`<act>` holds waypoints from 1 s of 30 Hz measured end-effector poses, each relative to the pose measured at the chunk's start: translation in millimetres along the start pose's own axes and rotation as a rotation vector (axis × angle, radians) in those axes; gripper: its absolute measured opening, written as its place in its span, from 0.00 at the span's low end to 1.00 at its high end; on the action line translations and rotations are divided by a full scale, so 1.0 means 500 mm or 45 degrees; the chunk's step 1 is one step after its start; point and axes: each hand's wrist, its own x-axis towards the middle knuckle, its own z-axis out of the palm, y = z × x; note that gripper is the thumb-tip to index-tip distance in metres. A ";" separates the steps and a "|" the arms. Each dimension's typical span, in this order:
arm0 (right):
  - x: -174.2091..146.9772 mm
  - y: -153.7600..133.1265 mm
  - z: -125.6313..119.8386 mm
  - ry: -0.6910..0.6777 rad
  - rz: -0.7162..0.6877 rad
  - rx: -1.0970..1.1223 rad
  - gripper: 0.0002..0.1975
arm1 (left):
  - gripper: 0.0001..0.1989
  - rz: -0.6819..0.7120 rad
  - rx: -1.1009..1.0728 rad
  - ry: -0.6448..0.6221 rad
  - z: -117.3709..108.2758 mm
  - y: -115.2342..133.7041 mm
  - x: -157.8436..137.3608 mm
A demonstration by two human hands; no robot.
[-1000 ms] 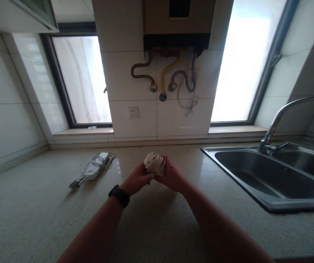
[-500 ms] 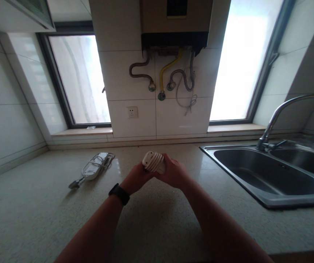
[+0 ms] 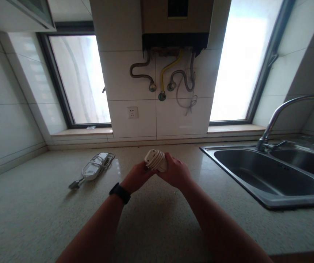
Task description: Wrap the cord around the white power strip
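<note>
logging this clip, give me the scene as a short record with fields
left hand: gripping the cord-wrapped white item; dark watch on the wrist
right hand: gripping the same item, from its right side
counter, left: white power strip with bundled cord
counter, right: metal sink with faucet
wall: white socket, yellow hose

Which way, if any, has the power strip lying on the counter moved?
No, neither way: against the wall socket, the power strip lies where it was.

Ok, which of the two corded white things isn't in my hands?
The power strip on the counter to your left, grey plug at its near end. The other, a wound white bundle, is between your left hand and right hand.
</note>
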 end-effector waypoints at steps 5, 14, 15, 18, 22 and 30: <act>-0.001 -0.009 0.011 0.041 0.004 0.007 0.26 | 0.17 -0.006 -0.028 0.031 -0.006 -0.004 -0.003; -0.006 -0.024 0.027 0.167 0.086 0.141 0.31 | 0.18 0.220 0.217 0.326 -0.027 -0.022 -0.006; -0.006 -0.023 0.028 0.190 0.119 0.176 0.32 | 0.19 0.237 0.266 0.370 -0.025 -0.025 -0.005; -0.002 -0.015 0.035 0.248 0.207 0.334 0.39 | 0.20 0.192 0.313 0.414 -0.015 -0.033 -0.002; 0.004 -0.008 0.042 0.243 0.244 0.597 0.42 | 0.19 0.125 0.188 0.404 -0.002 -0.032 0.001; 0.010 -0.020 0.042 0.266 0.360 0.887 0.41 | 0.26 0.076 0.131 0.355 0.005 -0.037 -0.002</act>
